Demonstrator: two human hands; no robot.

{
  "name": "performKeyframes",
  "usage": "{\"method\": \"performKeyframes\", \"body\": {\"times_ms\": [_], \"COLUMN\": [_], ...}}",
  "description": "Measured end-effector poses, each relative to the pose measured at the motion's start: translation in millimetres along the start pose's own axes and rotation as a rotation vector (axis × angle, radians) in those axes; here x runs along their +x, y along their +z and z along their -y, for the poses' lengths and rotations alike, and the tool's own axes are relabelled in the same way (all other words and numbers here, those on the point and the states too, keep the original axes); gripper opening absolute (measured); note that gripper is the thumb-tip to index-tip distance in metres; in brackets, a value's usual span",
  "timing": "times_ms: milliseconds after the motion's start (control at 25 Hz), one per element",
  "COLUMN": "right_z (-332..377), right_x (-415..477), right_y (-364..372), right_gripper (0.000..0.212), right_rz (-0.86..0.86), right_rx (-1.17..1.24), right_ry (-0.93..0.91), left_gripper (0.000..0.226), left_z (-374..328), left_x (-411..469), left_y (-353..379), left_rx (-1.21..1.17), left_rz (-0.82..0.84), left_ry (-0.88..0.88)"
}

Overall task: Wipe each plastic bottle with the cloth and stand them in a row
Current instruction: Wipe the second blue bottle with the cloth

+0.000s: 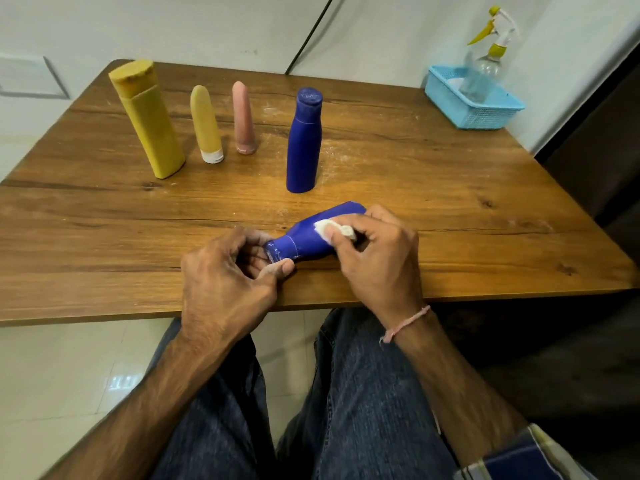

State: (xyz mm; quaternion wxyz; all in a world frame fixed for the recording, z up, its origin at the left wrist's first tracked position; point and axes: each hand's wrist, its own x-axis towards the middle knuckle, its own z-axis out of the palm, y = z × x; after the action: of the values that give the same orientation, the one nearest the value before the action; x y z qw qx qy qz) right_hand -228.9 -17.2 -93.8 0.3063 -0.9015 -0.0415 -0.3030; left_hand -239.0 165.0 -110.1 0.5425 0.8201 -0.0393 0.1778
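Observation:
A blue plastic bottle (308, 235) lies on its side near the front edge of the wooden table (450, 188). My left hand (228, 271) grips its cap end. My right hand (377, 258) pinches a small white cloth (332, 230) against the bottle's body. Behind them, several bottles stand upright in a row: a large yellow bottle (147, 119), a small yellow tube (206, 124) on its white cap, a pink tube (243, 117), and a second blue bottle (304, 142).
A light blue plastic basket (474, 114) sits at the table's back right corner and holds a clear spray bottle (485, 69) with a yellow trigger. A black cable (311, 32) runs down the wall. White dust marks the table near the standing blue bottle.

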Motion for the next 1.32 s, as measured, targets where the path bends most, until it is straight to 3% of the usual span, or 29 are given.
{"method": "performKeyframes", "body": {"times_ms": [160,320,400,520,640,880,1040,1120,1320], "right_z": [-31.0,26.4,21.5,-18.0,-28.3,19.1,-22.6,-23.2,-6.8], "right_x": [17.6,-23.9,-22.0,10.8,25.0,-10.7,31.9,36.1,28.2], "right_y": [-6.6,11.3,9.6,2.9,0.8,16.5,2.6,3.4,8.6], "right_gripper": [0.014,0.011,0.011,0.01,0.015,0.011,0.017,0.018,0.019], "right_rz": [-0.145,-0.073,-0.078,-0.236,-0.269,-0.15,-0.233,-0.177,-0.114], "right_rx": [-0.095,0.103,0.11,-0.002,-0.028,0.061,0.015,0.037,0.068], "right_ry": [0.213,-0.028,-0.051,0.133,0.259,-0.059,0.127,0.092,-0.017], "left_gripper": [0.027,0.022,0.019,0.023,0.024,0.018,0.023,0.018,0.039], "left_z": [-2.2,-0.7,0.4,3.1,3.8,5.1,4.6,2.1,-1.6], "left_x": [-0.3,0.6,2.2,4.7,7.6,17.3,21.5,21.0,14.0], "left_y": [0.9,-0.5,-0.8,-0.4,-0.3,-5.2,-5.2,-6.0,-5.8], "left_rx": [-0.006,-0.002,-0.046,-0.125,-0.175,-0.272,-0.307,-0.29,-0.22], "left_rz": [-0.01,-0.012,0.002,0.026,0.053,0.121,0.156,0.155,0.113], "left_ry": [-0.004,0.003,-0.036,-0.125,-0.197,-0.33,-0.347,-0.314,-0.205]}}
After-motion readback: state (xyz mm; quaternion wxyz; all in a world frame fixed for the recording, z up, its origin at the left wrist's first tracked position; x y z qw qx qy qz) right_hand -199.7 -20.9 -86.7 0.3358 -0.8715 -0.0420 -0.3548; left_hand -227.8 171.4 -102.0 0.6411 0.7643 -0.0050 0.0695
